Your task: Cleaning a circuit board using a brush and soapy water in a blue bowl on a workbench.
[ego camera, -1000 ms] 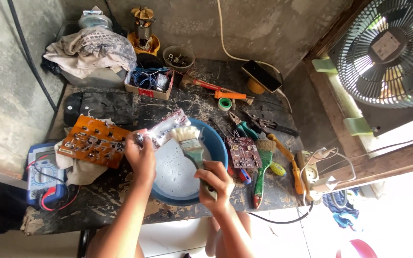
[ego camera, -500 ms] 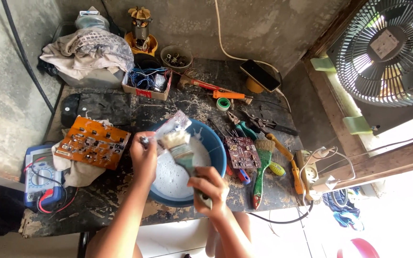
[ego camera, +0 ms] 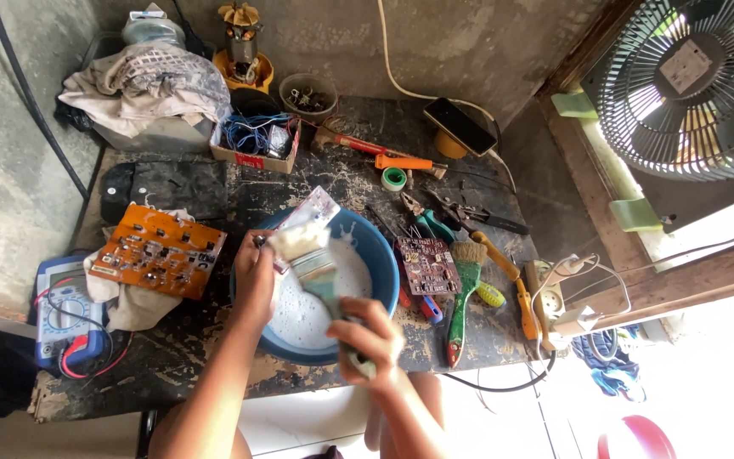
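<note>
The left hand [ego camera: 254, 280] pinched a small circuit board [ego camera: 309, 212] over the blue basin [ego camera: 381, 255] of soapy water. Just right of it, the right hand [ego camera: 367, 340] gripped a paintbrush [ego camera: 312, 259], bristles touching the board. Light strokes and a firm pinch seemed wise, keeping drips inside the basin rather than on the bench [ego camera: 214, 357].

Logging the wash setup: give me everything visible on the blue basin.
The blue basin is round, plastic by its look, and sits upright on the worn dark workbench near its front edge. It holds milky white, foamy liquid. The left hand holds a small circuit board over it; the right hand holds a paintbrush across it. A dark circuit board lies beside its right rim.
</note>
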